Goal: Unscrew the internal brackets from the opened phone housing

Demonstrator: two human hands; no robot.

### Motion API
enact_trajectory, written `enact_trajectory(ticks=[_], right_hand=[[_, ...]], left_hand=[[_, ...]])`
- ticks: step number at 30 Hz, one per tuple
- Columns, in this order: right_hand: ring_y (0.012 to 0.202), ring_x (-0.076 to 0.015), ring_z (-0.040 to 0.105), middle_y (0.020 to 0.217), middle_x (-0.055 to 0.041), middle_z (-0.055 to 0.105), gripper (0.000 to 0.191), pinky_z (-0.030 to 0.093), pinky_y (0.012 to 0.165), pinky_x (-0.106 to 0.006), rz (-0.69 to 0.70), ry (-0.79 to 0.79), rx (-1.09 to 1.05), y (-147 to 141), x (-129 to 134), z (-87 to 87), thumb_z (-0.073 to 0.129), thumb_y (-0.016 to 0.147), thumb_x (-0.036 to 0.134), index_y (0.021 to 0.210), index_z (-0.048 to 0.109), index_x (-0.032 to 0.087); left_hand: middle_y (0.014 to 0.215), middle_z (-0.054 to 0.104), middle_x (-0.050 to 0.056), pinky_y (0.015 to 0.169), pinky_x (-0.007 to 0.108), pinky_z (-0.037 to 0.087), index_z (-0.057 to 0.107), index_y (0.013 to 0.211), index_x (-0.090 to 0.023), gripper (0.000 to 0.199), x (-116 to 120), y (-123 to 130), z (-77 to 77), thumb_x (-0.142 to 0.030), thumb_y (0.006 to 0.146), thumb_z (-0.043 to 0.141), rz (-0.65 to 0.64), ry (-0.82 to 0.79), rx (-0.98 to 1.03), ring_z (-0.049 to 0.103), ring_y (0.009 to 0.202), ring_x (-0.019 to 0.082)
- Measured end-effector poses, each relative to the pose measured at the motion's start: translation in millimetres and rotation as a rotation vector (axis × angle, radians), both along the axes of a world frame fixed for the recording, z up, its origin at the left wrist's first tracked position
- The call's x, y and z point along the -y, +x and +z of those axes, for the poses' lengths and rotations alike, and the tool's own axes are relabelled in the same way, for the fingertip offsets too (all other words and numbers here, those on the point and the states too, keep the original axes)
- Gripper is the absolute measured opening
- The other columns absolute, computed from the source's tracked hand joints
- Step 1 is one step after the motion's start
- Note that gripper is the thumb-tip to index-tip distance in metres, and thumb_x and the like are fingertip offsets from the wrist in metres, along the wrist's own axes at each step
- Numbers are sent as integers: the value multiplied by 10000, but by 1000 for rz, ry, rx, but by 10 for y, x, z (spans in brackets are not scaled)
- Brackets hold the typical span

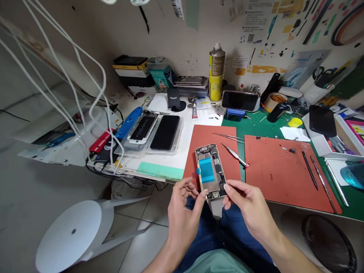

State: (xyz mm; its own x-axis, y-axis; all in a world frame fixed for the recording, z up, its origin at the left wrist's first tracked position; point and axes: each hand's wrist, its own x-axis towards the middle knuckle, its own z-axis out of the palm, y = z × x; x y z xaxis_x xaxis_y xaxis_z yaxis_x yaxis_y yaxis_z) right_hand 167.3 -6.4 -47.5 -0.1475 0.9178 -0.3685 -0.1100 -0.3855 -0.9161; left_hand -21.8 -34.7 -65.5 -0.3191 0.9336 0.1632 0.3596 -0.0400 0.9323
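Observation:
An opened smartphone [218, 179], with its circuit board and screws exposed, is held just over the desk's front edge. Blue adhesive strips [206, 170] lie across its battery bay, and a small tab of them sticks out at the left side. My right hand [250, 204] pinches the phone's lower right edge between thumb and fingers. At the lower left corner, the thumb of my left hand [184, 208] touches the frame while its fingers curl beside the edge. Behind the phone, tweezers [229, 137] and a pen-like metal tool [235, 156] rest on a red-brown mat [199, 132].
A second mat [267, 163] carries small parts and slim tools. Left of me lie a black phone [165, 132], a screen assembly [143, 127] and a blue tool [128, 123]. A yellow spray can [216, 72] stands at the back. White cables [104, 83] hang at left, above a white stool [71, 231].

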Motion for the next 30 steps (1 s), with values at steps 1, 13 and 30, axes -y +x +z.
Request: enact_trajectory(ticks=[1, 13, 30], right_hand=[[645, -176, 691, 698, -37, 736, 494, 580, 712, -322, 0, 19, -6, -1, 58, -24, 776, 931, 582, 1180, 799, 156], [623, -155, 693, 862, -60, 778, 302, 595, 557, -254, -136, 180, 61, -104, 341, -10, 796, 939, 453, 1115, 790, 208], [601, -156, 700, 728, -31, 758, 234, 604, 559, -230, -192, 233, 162, -52, 274, 122, 799, 928, 430, 908, 797, 197]], left_hand=[[1126, 715, 55, 857, 283, 616, 554, 1413, -261, 526, 5, 23, 32, -374, 954, 785, 21, -29, 173, 731, 987, 174], [1007, 832, 116, 664, 315, 672, 764, 1103, -145, 322, 1, 335, 225, -342, 870, 865, -189, -250, 801, 778, 743, 203], [903, 817, 50, 783, 289, 659, 813, 993, -183, 128, 63, 370, 124, -296, 966, 758, -266, -101, 491, 768, 785, 186]])
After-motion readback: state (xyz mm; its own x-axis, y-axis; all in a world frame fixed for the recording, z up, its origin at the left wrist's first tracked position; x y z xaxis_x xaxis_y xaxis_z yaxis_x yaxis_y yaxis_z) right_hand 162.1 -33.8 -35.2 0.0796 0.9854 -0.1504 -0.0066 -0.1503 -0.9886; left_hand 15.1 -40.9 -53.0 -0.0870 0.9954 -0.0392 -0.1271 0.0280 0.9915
